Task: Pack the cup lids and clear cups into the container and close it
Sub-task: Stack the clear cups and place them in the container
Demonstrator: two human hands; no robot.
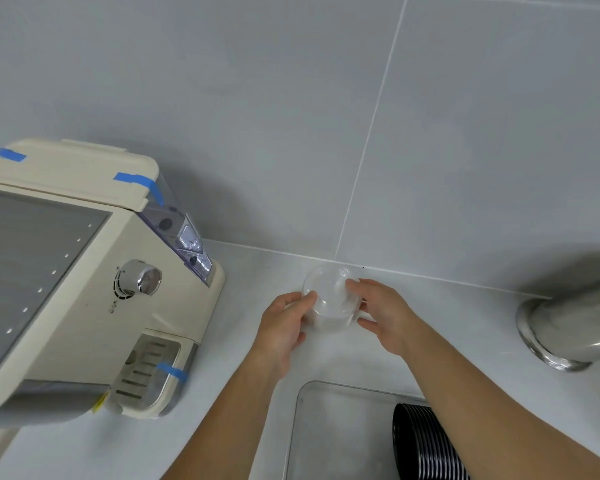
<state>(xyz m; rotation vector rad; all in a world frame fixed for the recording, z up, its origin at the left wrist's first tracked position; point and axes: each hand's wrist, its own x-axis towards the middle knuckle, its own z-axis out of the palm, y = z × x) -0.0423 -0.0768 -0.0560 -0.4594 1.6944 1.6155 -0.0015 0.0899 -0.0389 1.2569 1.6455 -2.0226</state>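
Note:
A stack of clear cups (329, 299) stands on the white counter close to the back wall. My left hand (284, 327) grips its left side and my right hand (385, 313) grips its right side, fingers curled round the rim. In front of me, at the bottom of the view, lies a clear container (302, 410), open at the top. A stack of black cup lids (420, 445) stands on edge inside it, partly hidden behind my right forearm.
A cream coffee machine (84, 289) with blue tape strips fills the left side of the counter. A shiny metal vessel (568, 330) stands at the right edge. A grey tiled wall rises just behind the cups.

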